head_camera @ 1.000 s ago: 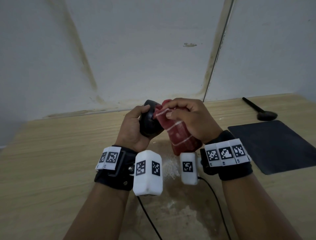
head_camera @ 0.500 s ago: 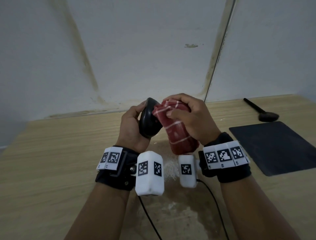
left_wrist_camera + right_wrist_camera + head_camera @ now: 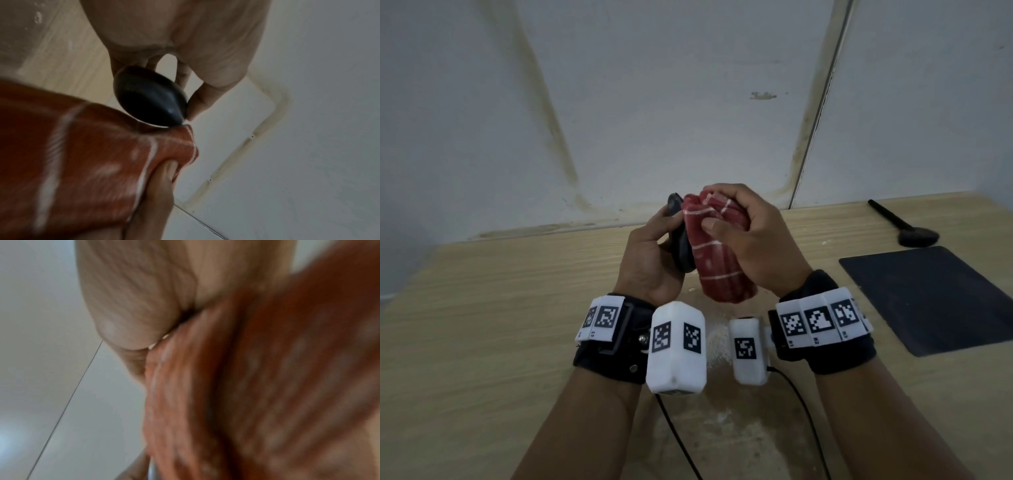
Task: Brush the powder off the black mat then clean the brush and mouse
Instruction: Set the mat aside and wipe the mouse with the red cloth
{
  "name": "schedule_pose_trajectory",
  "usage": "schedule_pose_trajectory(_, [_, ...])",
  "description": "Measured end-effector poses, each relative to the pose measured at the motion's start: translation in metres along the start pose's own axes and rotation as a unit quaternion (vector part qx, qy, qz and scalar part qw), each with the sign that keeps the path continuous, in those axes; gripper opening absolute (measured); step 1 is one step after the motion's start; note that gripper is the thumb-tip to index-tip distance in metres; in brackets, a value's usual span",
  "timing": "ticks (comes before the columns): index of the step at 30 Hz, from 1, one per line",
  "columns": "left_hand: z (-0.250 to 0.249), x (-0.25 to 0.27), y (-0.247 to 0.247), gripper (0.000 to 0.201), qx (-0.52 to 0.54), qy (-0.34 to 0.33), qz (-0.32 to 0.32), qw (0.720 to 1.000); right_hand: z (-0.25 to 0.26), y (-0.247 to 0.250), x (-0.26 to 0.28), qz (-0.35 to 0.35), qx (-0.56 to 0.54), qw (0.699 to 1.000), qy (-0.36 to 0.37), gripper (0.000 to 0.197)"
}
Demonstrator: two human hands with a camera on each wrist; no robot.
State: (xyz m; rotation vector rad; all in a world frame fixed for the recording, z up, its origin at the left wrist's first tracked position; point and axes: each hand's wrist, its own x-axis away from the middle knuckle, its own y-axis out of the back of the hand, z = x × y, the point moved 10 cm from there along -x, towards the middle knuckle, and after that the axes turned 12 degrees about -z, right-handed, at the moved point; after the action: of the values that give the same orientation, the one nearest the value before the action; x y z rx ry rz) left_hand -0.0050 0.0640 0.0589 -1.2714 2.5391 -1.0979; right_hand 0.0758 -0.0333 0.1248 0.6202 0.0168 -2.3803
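Note:
My left hand grips a black mouse upright above the wooden table; the left wrist view shows its dark shell between thumb and fingers. A bunched red cloth with white stripes is held in my right hand and pressed against the mouse's right side. That cloth fills the blurred right wrist view. The black mat lies flat at the right of the table. A black brush lies beyond the mat near the wall.
White powder is scattered on the wooden table under and in front of my wrists, over a worn patch. Black cables trail from the wrist cameras toward me. A white wall stands close behind the table.
The right hand has slid the cloth upward over the mouse, and both hands have risen a little. The mouse is turned more edge-on and is more covered by cloth.

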Motion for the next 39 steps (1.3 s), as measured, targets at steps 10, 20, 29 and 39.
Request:
schedule_pose_trajectory(10, [0.005,0.003,0.011,0.052,0.024,0.034,-0.043,0.998,-0.003,0.008,0.003,0.003,-0.02,1.0,-0.016,0.03])
schedule_pose_trajectory(20, [0.007,0.005,0.011,0.017,0.047,0.022,-0.022,0.998,-0.011,0.0,0.015,0.046,-0.009,0.998,-0.036,0.03])
schedule_pose_trajectory(29, [0.011,0.009,0.002,0.031,0.019,0.033,-0.032,0.999,-0.01,-0.007,0.018,0.106,0.029,0.993,-0.039,0.038])
schedule_pose_trajectory(39, [0.018,0.009,-0.001,0.045,-0.018,0.037,-0.015,0.999,-0.001,-0.011,0.019,0.109,0.004,0.994,-0.008,0.04])
